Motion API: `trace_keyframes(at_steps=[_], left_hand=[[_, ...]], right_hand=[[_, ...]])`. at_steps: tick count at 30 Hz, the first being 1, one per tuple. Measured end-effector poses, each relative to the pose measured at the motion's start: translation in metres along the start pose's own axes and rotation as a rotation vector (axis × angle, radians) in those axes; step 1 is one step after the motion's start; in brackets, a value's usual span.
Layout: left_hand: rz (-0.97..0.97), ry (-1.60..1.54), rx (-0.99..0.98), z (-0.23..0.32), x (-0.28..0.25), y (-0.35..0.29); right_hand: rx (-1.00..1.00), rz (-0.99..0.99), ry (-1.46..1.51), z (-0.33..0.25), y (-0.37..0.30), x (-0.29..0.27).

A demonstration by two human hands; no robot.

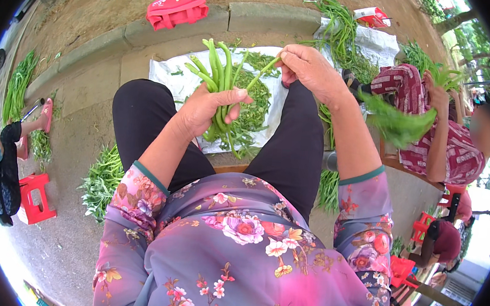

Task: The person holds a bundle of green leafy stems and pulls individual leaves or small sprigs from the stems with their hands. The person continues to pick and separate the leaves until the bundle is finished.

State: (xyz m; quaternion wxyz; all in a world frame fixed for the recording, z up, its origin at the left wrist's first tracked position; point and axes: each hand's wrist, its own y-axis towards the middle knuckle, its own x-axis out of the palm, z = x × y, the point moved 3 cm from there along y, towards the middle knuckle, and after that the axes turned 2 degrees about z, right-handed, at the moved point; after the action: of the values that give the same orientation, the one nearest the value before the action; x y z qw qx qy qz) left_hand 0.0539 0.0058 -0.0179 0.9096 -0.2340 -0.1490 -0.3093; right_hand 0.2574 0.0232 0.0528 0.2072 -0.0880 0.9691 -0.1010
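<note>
My left hand (201,110) is closed around a bunch of thick green leafy-vegetable stems (219,73), held upright between my knees. Cut ends fan out above the fist, and some stems hang below it. My right hand (310,72), higher and to the right, pinches the tip of a single green stem (264,72). That stem slants down toward my left hand; whether it still joins the bunch is hard to tell. Under both hands lies a white sheet (164,79) on the ground, strewn with loose green leaves and bits (262,105).
Greens (103,182) are piled left of my leg, more (340,31) on another sheet ahead. A red bag (179,7) sits on the stone curb (273,18). At right, a seated person (443,122) handles greens (400,122); another person (2,162) sits far left near a red stool (35,197).
</note>
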Motion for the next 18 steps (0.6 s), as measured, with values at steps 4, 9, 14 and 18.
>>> trace_keyframes(at_steps=[4, 9, 14, 18], left_hand=[[0.045, -0.056, 0.060, 0.000, -0.015, -0.003], [0.079, -0.050, 0.035, 0.004, -0.025, -0.008], [0.091, -0.050, 0.066, 0.006, -0.031, -0.008], [0.104, -0.038, 0.098, 0.006, -0.038, -0.004]], right_hand=[[-0.062, -0.111, -0.117, 0.002, -0.008, -0.004], [-0.226, -0.180, -0.327, 0.003, -0.019, 0.001], [-0.415, -0.077, -0.454, -0.005, -0.027, 0.009], [-0.466, 0.022, -0.532, -0.004, -0.025, 0.013]])
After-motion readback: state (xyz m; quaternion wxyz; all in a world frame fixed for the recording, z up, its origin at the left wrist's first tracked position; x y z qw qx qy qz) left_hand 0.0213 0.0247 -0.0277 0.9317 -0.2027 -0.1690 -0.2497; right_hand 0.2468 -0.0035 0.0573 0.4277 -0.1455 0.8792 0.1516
